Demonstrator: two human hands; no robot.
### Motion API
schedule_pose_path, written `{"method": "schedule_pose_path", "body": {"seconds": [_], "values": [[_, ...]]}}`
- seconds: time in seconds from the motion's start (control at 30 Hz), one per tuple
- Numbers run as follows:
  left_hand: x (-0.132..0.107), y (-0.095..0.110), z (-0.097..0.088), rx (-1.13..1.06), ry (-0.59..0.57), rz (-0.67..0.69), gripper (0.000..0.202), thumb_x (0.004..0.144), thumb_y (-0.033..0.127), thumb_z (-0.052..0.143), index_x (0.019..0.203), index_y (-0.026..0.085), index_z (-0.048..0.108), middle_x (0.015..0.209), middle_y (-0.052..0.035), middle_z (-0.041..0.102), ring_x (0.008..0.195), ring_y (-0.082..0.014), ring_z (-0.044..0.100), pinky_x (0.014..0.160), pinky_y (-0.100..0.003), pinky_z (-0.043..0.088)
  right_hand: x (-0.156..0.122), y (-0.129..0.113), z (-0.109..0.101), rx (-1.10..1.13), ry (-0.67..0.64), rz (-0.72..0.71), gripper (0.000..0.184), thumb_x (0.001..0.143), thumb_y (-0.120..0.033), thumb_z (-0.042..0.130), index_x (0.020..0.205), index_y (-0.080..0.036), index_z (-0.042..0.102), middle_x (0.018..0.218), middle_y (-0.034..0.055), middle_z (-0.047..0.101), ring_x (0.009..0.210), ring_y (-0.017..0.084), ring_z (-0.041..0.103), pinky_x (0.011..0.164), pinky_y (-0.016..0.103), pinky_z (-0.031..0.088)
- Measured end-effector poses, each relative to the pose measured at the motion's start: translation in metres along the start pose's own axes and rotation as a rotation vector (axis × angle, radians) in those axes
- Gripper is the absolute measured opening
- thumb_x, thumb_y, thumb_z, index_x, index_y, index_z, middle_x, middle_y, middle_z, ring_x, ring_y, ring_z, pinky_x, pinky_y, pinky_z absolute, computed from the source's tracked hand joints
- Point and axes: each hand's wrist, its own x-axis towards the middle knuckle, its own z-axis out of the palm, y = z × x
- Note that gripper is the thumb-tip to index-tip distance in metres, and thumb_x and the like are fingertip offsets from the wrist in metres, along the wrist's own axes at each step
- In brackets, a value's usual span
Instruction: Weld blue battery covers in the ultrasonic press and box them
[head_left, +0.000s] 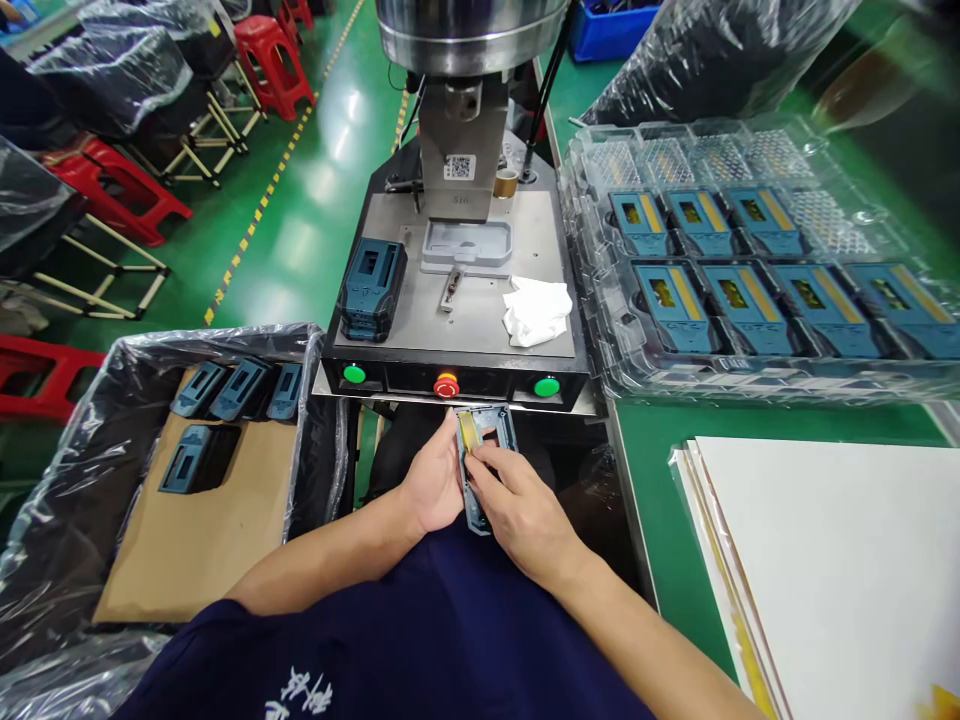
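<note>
In front of the press table, my left hand (pixel 435 478) grips a blue-grey plastic housing (pixel 478 512) by its left side, thumb near the top edge. A yellow strip (pixel 469 430) runs along the inner face of this housing. My right hand (pixel 521 505) reaches over from the right, its thumb and forefinger closed at the strip's lower end. My right fingers hide part of the housing. Just beyond both hands is the press (pixel 450 350), with a grey fixture (pixel 469 243) under its head. A darker assembled housing (pixel 371 288) lies on the plate's left side.
A red stop button (pixel 446 385) sits between two green buttons on the press front. White cloth (pixel 536 311) lies on the plate. Clear trays (pixel 622 375) at right hold several housings. A lined bin (pixel 315 350) stands at left. White sheets (pixel 840 560) are stacked lower right.
</note>
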Motion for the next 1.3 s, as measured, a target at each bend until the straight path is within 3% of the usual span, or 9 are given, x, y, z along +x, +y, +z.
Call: {"method": "schedule_pose_path", "body": {"seconds": [0.17,0.33,0.43,0.57,0.73,0.9,1.03,1.13,1.3], "values": [[0.000,0.001,-0.001,-0.003,0.002,-0.021,0.051,0.093,0.052,0.035,0.113,0.013,0.063,0.098,-0.0115,0.069,0.091,-0.0240,0.066,0.086,-0.036,0.050,0.006,0.000,-0.010,-0.035,-0.079,-0.074,0.030,0.091,-0.016,0.048,0.119,-0.013,0.061,0.117,0.0140,0.062,0.120,0.026,0.052,0.104,0.045,0.046],[0.001,0.003,-0.003,-0.007,0.004,0.048,0.049,0.095,0.048,0.034,0.107,0.012,0.064,0.096,-0.0116,0.069,0.092,-0.0231,0.066,0.089,-0.035,0.049,0.004,-0.003,-0.009,-0.048,-0.086,-0.092,0.031,0.091,-0.021,0.051,0.121,-0.013,0.058,0.124,0.0140,0.059,0.126,0.028,0.047,0.106,0.051,0.043],[0.000,0.006,-0.002,-0.016,-0.020,0.076,0.049,0.095,0.047,0.033,0.105,0.010,0.065,0.095,-0.0125,0.069,0.096,-0.0247,0.065,0.091,-0.037,0.047,-0.001,-0.003,-0.010,0.004,0.045,-0.053,0.041,0.089,-0.021,0.054,0.130,-0.018,0.051,0.128,0.0130,0.057,0.127,0.029,0.046,0.103,0.052,0.044],[-0.003,0.013,0.001,-0.009,-0.064,0.078,0.058,0.093,0.054,0.031,0.111,0.009,0.063,0.104,-0.0170,0.068,0.102,-0.0289,0.063,0.092,-0.043,0.047,-0.007,-0.003,-0.016,0.024,0.229,0.198,0.058,0.084,-0.030,0.061,0.138,-0.021,0.041,0.127,0.0153,0.054,0.119,0.032,0.050,0.098,0.053,0.046],[-0.004,0.014,0.005,-0.019,-0.073,0.150,0.059,0.092,0.057,0.032,0.113,0.011,0.062,0.113,-0.0160,0.066,0.112,-0.0304,0.058,0.096,-0.045,0.045,-0.007,-0.010,-0.013,-0.022,0.076,0.322,0.082,0.076,-0.049,0.068,0.142,-0.018,0.030,0.129,0.0182,0.048,0.118,0.035,0.049,0.096,0.053,0.047],[-0.006,0.012,0.003,-0.009,-0.070,0.224,0.052,0.093,0.051,0.036,0.117,0.013,0.062,0.117,-0.0142,0.064,0.117,-0.0268,0.055,0.101,-0.040,0.041,0.003,-0.011,-0.012,-0.127,-0.009,0.297,0.078,0.074,-0.035,0.066,0.141,-0.015,0.031,0.125,0.0187,0.050,0.112,0.034,0.052,0.092,0.051,0.049],[-0.012,0.017,-0.008,0.039,-0.107,0.236,0.054,0.093,0.053,0.036,0.126,0.015,0.056,0.129,-0.0151,0.057,0.121,-0.0264,0.052,0.103,-0.040,0.038,0.031,0.013,-0.038,-0.240,-0.016,0.166,0.075,0.073,-0.031,0.061,0.139,-0.012,0.033,0.127,0.0199,0.051,0.116,0.034,0.051,0.097,0.050,0.046],[-0.019,0.023,-0.023,0.101,-0.055,0.231,0.058,0.092,0.056,0.036,0.132,0.017,0.051,0.136,-0.0158,0.052,0.124,-0.0288,0.050,0.105,-0.044,0.034,0.075,0.043,-0.070,-0.325,-0.024,0.121,0.073,0.072,-0.036,0.062,0.137,-0.011,0.037,0.127,0.0195,0.053,0.117,0.034,0.050,0.098,0.049,0.043],[-0.031,0.033,-0.049,0.097,0.042,0.246,0.060,0.090,0.058,0.039,0.133,0.017,0.050,0.138,-0.0166,0.050,0.125,-0.0304,0.049,0.105,-0.046,0.032,0.168,0.091,-0.112,-0.506,-0.262,0.176,0.069,0.065,-0.034,0.067,0.127,-0.010,0.049,0.122,0.0171,0.058,0.111,0.031,0.055,0.094,0.037,0.044]]}}
